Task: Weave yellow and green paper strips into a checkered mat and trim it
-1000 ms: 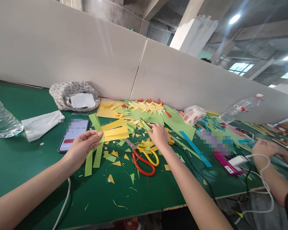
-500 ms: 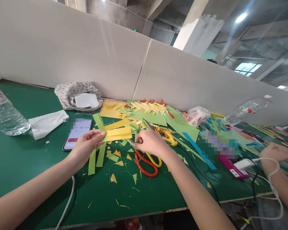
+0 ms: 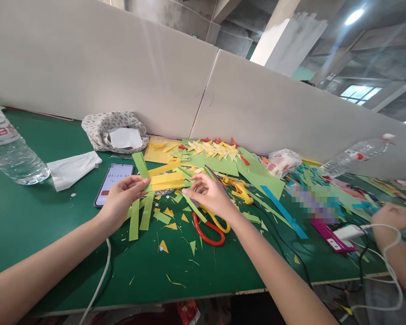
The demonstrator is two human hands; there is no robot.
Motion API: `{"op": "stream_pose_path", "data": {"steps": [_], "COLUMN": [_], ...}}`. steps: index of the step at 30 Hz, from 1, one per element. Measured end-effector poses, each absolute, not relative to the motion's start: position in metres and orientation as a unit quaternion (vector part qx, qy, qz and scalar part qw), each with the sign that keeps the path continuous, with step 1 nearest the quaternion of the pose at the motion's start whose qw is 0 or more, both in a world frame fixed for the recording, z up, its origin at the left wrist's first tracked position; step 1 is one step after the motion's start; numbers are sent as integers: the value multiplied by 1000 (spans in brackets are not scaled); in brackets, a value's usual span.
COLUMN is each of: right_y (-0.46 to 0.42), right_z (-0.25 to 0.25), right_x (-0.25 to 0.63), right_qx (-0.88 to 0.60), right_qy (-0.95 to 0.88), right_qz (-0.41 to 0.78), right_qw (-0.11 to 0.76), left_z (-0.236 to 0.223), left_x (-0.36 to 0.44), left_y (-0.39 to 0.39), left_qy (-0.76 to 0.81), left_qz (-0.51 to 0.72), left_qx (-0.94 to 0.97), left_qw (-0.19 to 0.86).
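Note:
My left hand is closed in a pinch on a woven piece of crossed paper strips. Yellow paper strips stick out of it to the right, and green paper strips run above and below the fingers. My right hand is by the free ends of the yellow strips, thumb and fingers around a narrow green paper strip that slants down to the right; the exact grip is partly hidden. Just below this hand lie scissors with red and yellow handles, their blades mostly covered.
A phone lies left, near a water bottle and a cloth pouch. Beyond my right hand are a yellow glue gun, green sheets and a power strip. Another person's hand is at far right.
My right hand has lifted slightly and turned, its fingers spreading from their curl; the narrow green strip now shows beneath it. My left hand keeps its pinch on the woven strips. The view has shifted slightly.

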State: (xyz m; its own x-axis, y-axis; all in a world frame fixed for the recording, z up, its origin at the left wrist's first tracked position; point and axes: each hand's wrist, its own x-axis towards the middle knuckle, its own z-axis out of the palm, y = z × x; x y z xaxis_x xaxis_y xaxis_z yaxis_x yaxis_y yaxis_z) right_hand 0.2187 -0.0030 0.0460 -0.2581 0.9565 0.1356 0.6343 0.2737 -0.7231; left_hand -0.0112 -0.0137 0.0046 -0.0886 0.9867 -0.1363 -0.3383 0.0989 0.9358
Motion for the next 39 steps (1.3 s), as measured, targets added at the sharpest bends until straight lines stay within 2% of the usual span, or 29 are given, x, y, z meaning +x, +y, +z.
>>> {"op": "stream_pose_path", "data": {"steps": [3, 6, 7, 8, 11, 14, 18, 23, 28, 34, 39], "right_y": [-24, -44, -46, -47, -39, -33, -51, -69, -42, -28, -15], "right_z": [31, 16, 13, 11, 16, 27, 32, 15, 17, 38, 29], "right_x": [202, 181, 176, 173, 177, 193, 201, 178, 175, 206, 214], "right_qx": [-510, -393, -372, -370, -405, -398, -419, -347, -439, -453, -475], "right_qy": [-773, -780, -774, -777, -818, -839, -836, -856, -828, -833, -834], "right_qz": [284, 460, 490, 481, 297, 215, 224, 342, 241, 191, 78], "right_qw": [248, 156, 151, 170, 279, 303, 274, 170, 252, 254, 270], "left_z": [3, 1, 1, 2, 4, 6, 7, 4, 2, 6, 9], "left_x": [-11, -9, -9, -9, -9, -8, -5, -5, -8, -10, -10], "left_y": [-14, -14, -15, -15, -16, -17, -20, -20, -17, -16, -17], "left_qy": [452, 450, 450, 449, 447, 451, 451, 446, 447, 447, 438], "left_qz": [587, 594, 595, 596, 593, 583, 582, 586, 586, 590, 610], "left_qx": [342, 340, 340, 339, 343, 353, 353, 353, 351, 345, 322], "left_qw": [578, 573, 573, 573, 576, 576, 577, 577, 578, 577, 577]}}
